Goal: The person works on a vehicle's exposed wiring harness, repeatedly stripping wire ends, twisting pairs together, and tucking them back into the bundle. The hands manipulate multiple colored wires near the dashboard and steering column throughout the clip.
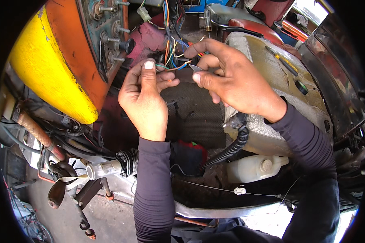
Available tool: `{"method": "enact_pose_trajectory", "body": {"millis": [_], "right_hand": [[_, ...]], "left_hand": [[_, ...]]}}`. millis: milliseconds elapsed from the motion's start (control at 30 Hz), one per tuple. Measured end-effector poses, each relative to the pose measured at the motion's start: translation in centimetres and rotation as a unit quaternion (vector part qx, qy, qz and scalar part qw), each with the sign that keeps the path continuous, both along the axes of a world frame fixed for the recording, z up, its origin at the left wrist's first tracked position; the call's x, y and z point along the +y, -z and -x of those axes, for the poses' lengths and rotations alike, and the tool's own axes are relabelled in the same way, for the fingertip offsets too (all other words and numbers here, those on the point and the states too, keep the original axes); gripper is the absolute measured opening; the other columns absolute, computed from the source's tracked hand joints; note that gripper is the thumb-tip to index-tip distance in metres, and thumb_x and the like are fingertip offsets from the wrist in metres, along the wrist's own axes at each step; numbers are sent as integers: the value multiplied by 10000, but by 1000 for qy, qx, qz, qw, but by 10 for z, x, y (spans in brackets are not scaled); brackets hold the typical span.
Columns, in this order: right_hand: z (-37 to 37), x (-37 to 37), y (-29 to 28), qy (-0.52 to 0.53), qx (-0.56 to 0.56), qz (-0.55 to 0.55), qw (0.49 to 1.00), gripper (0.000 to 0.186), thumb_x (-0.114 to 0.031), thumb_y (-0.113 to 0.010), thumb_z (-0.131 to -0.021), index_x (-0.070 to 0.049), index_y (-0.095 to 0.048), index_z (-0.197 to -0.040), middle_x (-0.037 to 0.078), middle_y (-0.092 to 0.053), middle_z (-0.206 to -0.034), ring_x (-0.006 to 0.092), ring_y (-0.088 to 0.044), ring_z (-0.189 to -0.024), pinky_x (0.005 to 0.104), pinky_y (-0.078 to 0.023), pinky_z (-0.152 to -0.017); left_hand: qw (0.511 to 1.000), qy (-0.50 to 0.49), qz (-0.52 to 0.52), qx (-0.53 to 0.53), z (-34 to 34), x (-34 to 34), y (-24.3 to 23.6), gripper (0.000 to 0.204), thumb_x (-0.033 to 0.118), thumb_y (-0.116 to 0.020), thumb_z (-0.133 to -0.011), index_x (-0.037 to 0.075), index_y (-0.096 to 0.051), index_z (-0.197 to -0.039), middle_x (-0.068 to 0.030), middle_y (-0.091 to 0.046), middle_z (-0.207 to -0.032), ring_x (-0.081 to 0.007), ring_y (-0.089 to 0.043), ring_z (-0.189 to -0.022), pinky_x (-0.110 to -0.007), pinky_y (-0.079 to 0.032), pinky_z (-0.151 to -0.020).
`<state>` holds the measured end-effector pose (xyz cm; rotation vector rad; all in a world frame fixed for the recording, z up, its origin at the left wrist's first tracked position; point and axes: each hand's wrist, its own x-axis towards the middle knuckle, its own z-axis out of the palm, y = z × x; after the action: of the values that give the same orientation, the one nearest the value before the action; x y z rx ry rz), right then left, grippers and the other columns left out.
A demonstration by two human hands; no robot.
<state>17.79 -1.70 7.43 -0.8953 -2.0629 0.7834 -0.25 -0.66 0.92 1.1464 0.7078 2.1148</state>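
Observation:
My left hand (pixel 144 95) is closed, with a thin brown wire (pixel 175 69) pinched between thumb and fingers. The wire's pale end points to the right, and green and blue wires run close beside it. In my right hand (pixel 243 79), a small grey blade (pixel 195 68) is held between the thumb and curled fingers; its tip is next to the wire end. The right index finger reaches out above the wire. Behind both hands, a bundle of coloured wires (pixel 166 28) hangs down, with a white connector (pixel 143 14) at its left.
A yellow and orange panel (pixel 48 65) with toggle switches (pixel 115 40) stands left. On the worn silver cover (pixel 271 87) at right lie a yellow-black tool (pixel 283 61) and a black tape roll (pixel 301 87). Below are a whitish jug (pixel 251 169) and a corrugated black hose (pixel 231 150).

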Motion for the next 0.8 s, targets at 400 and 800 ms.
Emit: {"method": "enact_pose_trajectory", "body": {"millis": [400, 800], "right_hand": [[8, 1, 3, 23, 30, 7, 999, 236, -23, -638, -1021, 9, -571, -1246, 80, -689, -889, 67, -553, -602, 223, -457, -524], [1, -8, 2, 16, 47, -4, 999, 359, -43, -644, -1019, -6, -528, -1356, 62, -680, -855, 60, -550, -599, 215, -429, -525]], "left_hand": [[1000, 9, -2, -10, 0, 0, 0, 220, 125, -628, -1069, -94, -655, -1073, -132, -694, -861, -192, -734, -724, -351, -665, -618], [1000, 9, -3, -13, 1, -1, -1, 210, 111, -622, -1072, -95, -658, -1091, -126, -695, -880, -185, -735, -725, -330, -659, -618]]}}
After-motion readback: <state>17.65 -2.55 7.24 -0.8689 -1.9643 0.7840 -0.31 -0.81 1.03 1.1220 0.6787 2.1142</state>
